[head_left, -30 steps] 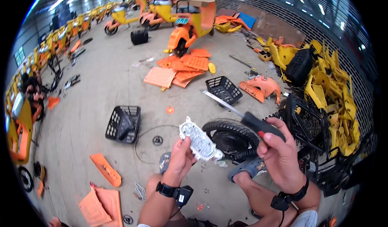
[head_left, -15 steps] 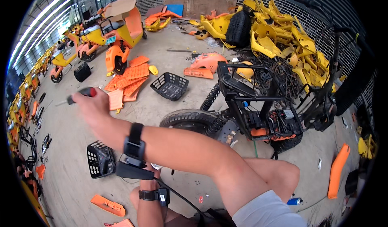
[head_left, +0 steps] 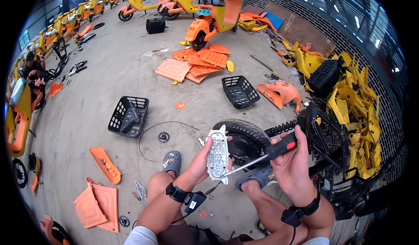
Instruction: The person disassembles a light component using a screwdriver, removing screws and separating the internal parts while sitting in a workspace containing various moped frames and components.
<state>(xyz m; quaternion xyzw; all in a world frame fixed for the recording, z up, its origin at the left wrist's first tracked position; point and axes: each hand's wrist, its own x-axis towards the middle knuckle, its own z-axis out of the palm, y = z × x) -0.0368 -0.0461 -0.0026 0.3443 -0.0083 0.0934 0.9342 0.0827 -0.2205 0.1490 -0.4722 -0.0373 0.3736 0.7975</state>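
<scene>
Carefully now: my left grip (head_left: 200,164) holds the clear lamp (head_left: 218,155) by its sides; my right grip (head_left: 292,168) holds the screwdriver (head_left: 279,148), tip at the lamp's lower edge. A slanting push could skid toward the left grip. Behind the lamp, the wheel (head_left: 248,133) crowds; room opens leftward, toward the basket (head_left: 115,116).

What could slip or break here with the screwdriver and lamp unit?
The screwdriver tip sits at the lamp unit's lower end; it could skid into the left hand holding the unit. Hard pressure might crack the clear face. Held in midair, the unit might twist or drop.
</scene>
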